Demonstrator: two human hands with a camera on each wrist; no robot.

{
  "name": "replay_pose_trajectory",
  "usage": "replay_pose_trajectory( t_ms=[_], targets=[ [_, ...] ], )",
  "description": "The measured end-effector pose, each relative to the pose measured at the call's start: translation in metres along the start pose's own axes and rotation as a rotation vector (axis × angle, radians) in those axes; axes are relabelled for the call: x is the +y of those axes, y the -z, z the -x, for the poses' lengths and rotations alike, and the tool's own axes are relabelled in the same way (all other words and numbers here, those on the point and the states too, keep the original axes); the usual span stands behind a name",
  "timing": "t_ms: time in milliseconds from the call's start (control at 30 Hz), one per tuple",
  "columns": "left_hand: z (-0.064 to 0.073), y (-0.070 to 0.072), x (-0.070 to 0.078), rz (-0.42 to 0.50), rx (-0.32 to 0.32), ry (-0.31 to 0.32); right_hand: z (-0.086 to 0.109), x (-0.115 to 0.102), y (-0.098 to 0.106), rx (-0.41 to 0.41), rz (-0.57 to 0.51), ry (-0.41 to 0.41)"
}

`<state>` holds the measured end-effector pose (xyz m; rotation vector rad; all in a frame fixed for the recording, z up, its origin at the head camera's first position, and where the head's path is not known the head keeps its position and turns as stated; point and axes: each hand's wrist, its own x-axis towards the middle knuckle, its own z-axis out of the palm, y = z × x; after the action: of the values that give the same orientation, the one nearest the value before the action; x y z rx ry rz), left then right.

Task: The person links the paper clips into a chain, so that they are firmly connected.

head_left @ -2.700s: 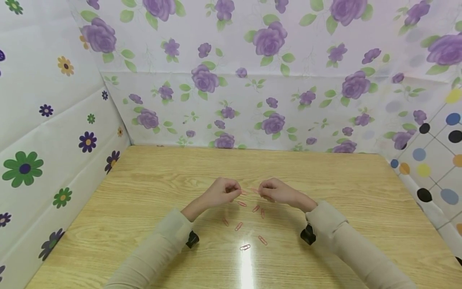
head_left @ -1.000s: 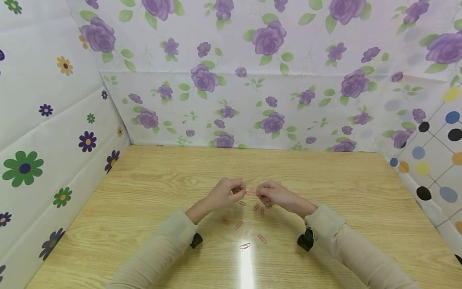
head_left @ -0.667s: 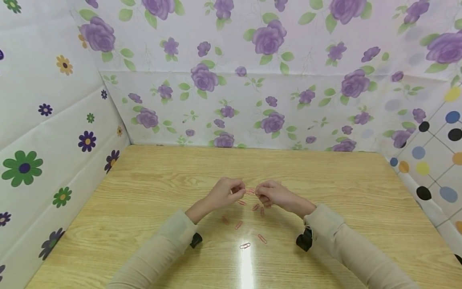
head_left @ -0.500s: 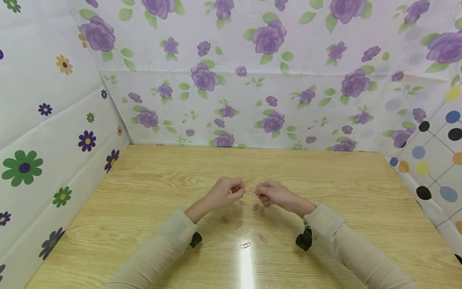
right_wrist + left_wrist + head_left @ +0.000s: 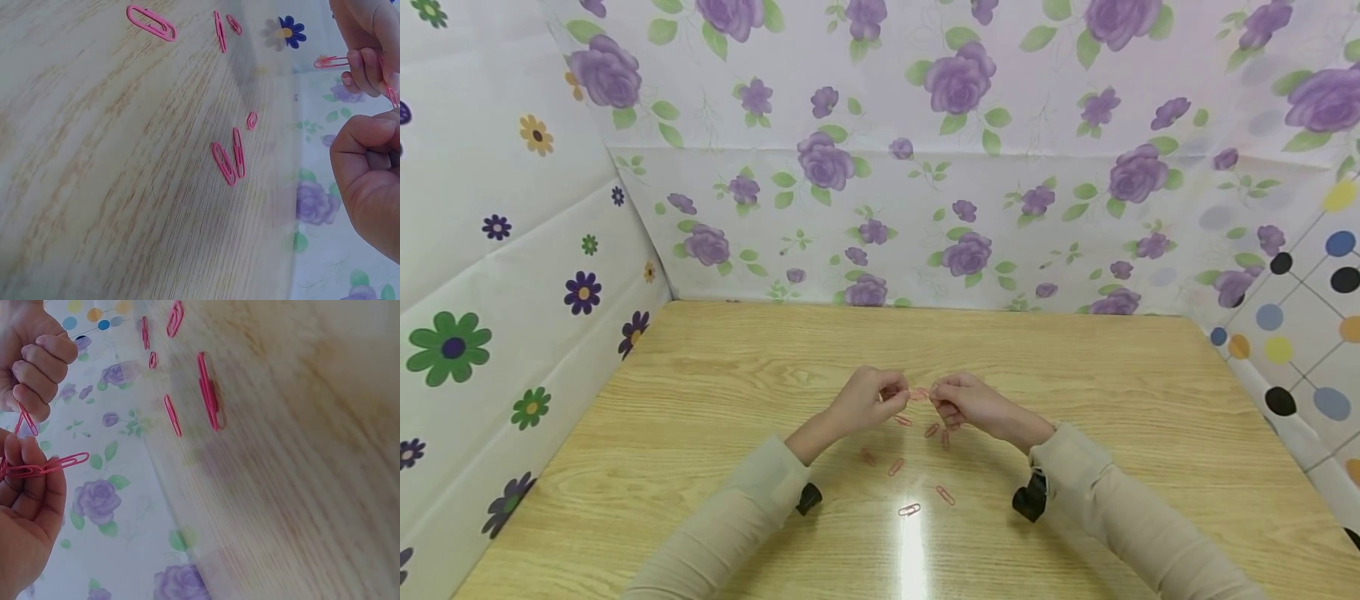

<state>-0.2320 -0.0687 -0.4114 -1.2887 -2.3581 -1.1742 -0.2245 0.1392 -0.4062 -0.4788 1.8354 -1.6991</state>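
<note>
Head view: left hand [image 5: 870, 398] and right hand [image 5: 973, 404] face each other above a light wood-grain table [image 5: 760, 350], fingers curled, narrow gap between fingertips. Thin pink wire paper clips bridge that gap; too small here to tell how they join. Seven loose pink oval wire paper clips [image 5: 909, 509] lie scattered on the table, on the near side of the hands; one just below left fingertips, two close together below right hand, rest nearer the camera. Beige long sleeves [image 5: 715, 517] on both arms, black device [image 5: 808, 498] at each wrist. White cloth with purple roses [image 5: 880, 200] behind the table.

Left wrist view: left hand, lower, pinches a short chain of linked pink wire paper clips [image 5: 65, 462]; one end sticks out past the fingers, full count hidden. Right hand, above, fingers folded, holds a single pink wire paper clip [image 5: 26, 420] pointing down toward left hand. Cannot tell whether it is hooked to the chain. Five loose clips visible on the table.

Right wrist view: both grips narrow, hands partly cropped at right edge. Clip end protrudes from left fingers. Six loose clips visible, two nearly touching.
</note>
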Motion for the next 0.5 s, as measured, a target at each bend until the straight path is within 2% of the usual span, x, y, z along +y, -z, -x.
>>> replay_pose_trajectory(
  t_ms=[200, 333, 500],
  targets=[
    [0.0008, 0.0006, 0.0039, 0.033, 0.035, 0.031, -0.0001, 0.001, -0.0027, 0.038, -0.015, 0.0],
    [0.0007, 0.0006, 0.0042, -0.01, 0.053, 0.013, 0.0004, 0.0011, -0.0047, 0.053, -0.052, -0.004],
    [0.0, 0.0011, 0.0047, -0.071, 0.041, -0.013, 0.002, 0.0004, -0.0063, 0.06, -0.054, -0.011]
  ],
)
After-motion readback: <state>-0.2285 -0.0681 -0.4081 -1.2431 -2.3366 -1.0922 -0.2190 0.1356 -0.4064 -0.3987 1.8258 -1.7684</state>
